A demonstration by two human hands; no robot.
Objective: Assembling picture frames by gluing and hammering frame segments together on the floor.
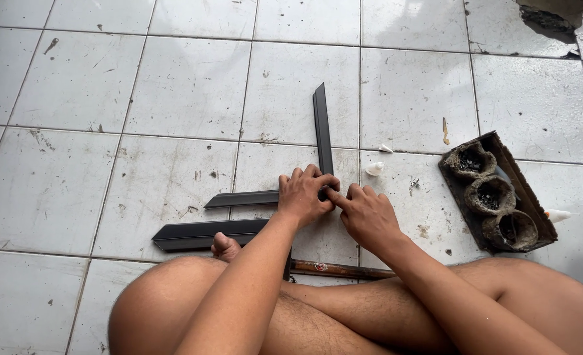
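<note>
Under everything is the tiled floor (173,85), white glazed squares gone grey with scuffs, specks and dirty grout, with a broken corner at the far right. I sit cross-legged on it, knees bare at the bottom of the view.

The work, as I judge it, is about halfway: two black strips meet at a right angle under my hands, while a third strip (206,233) lies loose just nearer my knee, not joined to anything. No fourth piece is visible.

To my right sits a tray (498,190), dark and crusted, oblong, holding three round cups caked with something blackish (I can't tell what).

The upright strip (321,125) is flat, matte black and narrow, its far end cut at a slant. The flat strip (242,198) runs leftwards from the corner, same stuff, also slant-cut at its free end.

A brown rod (344,269) lies across between my shins and the corner, smooth and round.

My left hand (304,194) is curled over the joint, fingers bent down onto it. My right hand (367,213) is closed too, thumb and forefinger pinching at the same corner, touching the left.

Two small white bits (375,169) lie just beyond my right knuckles.
</note>
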